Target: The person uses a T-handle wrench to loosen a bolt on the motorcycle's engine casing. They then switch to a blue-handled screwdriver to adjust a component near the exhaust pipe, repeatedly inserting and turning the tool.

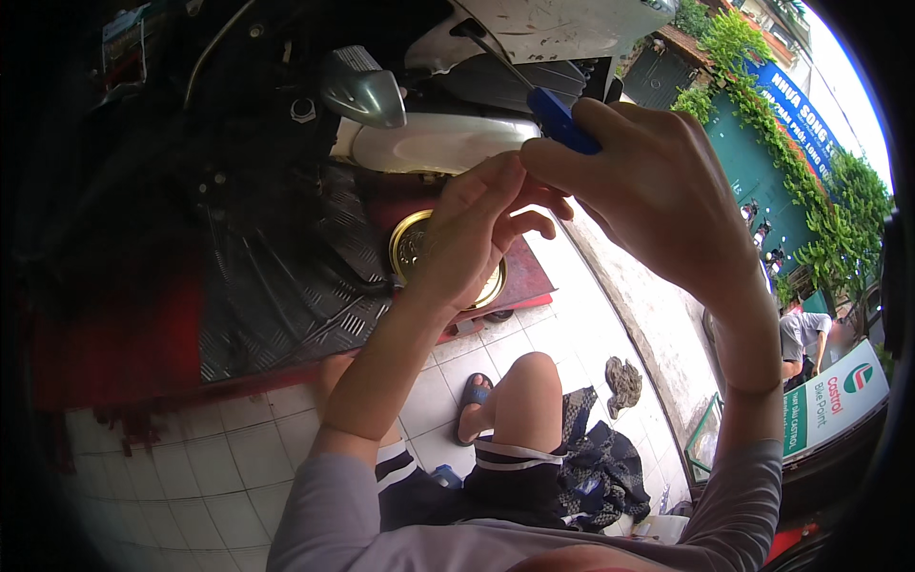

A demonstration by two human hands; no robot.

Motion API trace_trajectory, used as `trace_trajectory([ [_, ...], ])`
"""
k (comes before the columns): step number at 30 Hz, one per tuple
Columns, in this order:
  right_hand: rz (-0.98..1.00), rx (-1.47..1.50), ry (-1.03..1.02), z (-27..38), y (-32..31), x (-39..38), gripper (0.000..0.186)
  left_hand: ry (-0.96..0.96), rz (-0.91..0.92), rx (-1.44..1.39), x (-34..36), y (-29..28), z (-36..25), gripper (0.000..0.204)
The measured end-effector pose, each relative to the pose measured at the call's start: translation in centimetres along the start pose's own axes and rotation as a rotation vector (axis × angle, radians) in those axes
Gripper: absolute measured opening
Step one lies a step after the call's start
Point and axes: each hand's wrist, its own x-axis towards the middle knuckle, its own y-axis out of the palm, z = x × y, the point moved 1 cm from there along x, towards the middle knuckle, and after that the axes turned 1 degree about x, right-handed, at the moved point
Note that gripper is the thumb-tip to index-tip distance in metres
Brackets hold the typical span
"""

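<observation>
My right hand (658, 181) is closed round the blue handle of a screwdriver (562, 121). Its thin metal shaft points up and left, in front of a scuffed silver motorbike panel (534, 33). My left hand (472, 229) is raised against the right thumb, with its thumb and a finger brought together. Its other fingers curl loosely. Anything in that pinch is hidden or too small to name. Below and behind the left hand lies a round gold-rimmed tin (408, 234), partly covered by the hand, with small shiny things inside it.
A motorbike with a silver cover (438, 143) and a grey-green pointed part (367, 95) stands on a red platform with black tread plate (286, 305). A crumpled rag (624, 386) and patterned dark cloth (596, 472) lie on white tiles. Another person (805, 338) bends beside a signboard (834, 400).
</observation>
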Motion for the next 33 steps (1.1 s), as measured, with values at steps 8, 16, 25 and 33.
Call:
trace_trajectory([
  [8,-0.057,0.104,-0.099,-1.0,1.6,-1.0,0.018,-0.180,-0.294,0.193,2.7,1.4,-3.8,0.031],
  [16,-0.712,0.573,0.055,-0.2,7.3,-0.9,0.034,-0.294,-0.340,0.492,4.5,2.8,-6.9,0.023],
  [25,-1.243,1.142,0.396,5.1,13.0,-2.7,0.068,-0.381,-0.427,0.624,5.2,4.3,-5.8,0.035],
  [33,-1.526,1.392,0.415,3.9,14.0,-2.8,0.048,0.282,-0.209,1.934,2.4,10.7,-6.9,0.040],
])
